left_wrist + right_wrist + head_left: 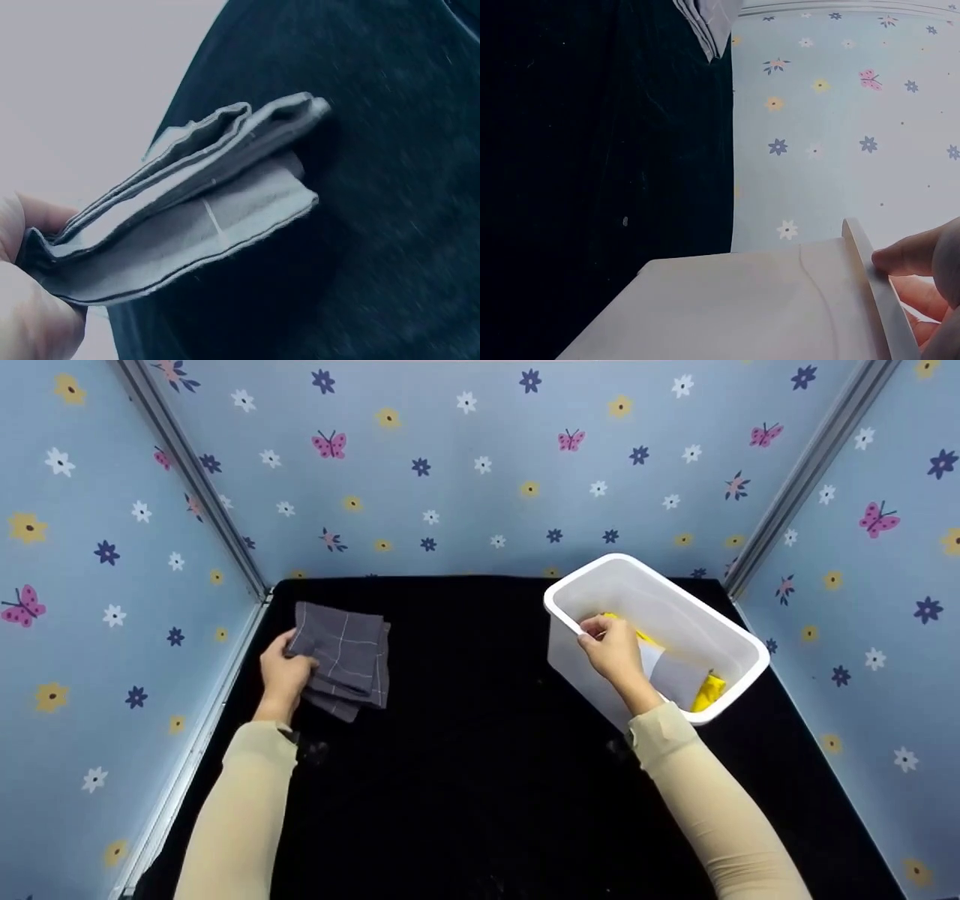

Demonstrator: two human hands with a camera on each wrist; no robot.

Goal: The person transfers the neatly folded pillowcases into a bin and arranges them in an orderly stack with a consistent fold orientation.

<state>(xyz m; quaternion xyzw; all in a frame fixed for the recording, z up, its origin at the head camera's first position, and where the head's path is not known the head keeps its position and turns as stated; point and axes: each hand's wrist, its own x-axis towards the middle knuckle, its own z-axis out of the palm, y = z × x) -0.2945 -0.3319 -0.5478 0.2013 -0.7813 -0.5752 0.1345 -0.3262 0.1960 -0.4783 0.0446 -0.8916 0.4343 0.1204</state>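
My left hand pinches the left edge of a folded dark grey cloth with thin white check lines. In the left wrist view the cloth shows several layers, with thumb and fingers closed on one end and the layers fanning apart at the other. On the right, my right hand grips the near-left rim of a white plastic bin, thumb outside and fingers inside. The right wrist view shows the thumb on the bin's rim. Inside the bin lies a grey and yellow cloth bundle, partly hidden by the hand.
A black cloth covers the table. Blue walls printed with flowers and butterflies enclose it at the back, left and right. Metal corner posts stand at the two back corners. The bin sits near the back right corner.
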